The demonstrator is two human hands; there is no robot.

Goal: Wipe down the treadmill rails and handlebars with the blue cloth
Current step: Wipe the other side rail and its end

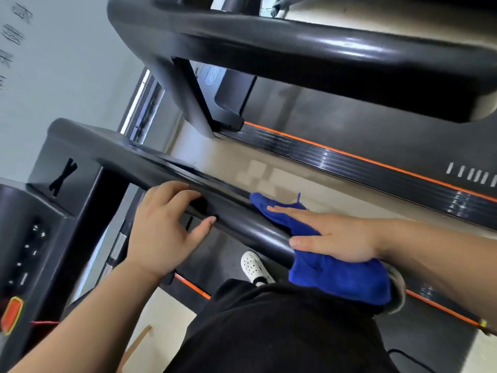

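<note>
Black glossy tubing forms the handlebar (242, 230) that both hands meet. The left grip (161, 227), a bare hand on a bare forearm, wraps the bar from the near side: its fingers (174, 188) curl over the top and its thumb (205, 223) hooks along the near face, so it is closed round the bar. To the right, the right grip (338, 240) lies flat with fingers straight and together, pinching nothing, its palm pressing the blue cloth (338, 278) onto the bar. That cloth is deep blue and fluffy. It is draped over the bar, with a thin corner poking out on the far side beyond the fingertips and a thicker bunched fold hanging on the near side under the wrist. Below the bar a white perforated shoe (254, 266) shows, and farther off runs a ribbed side rail (349, 157) edged in orange.
</note>
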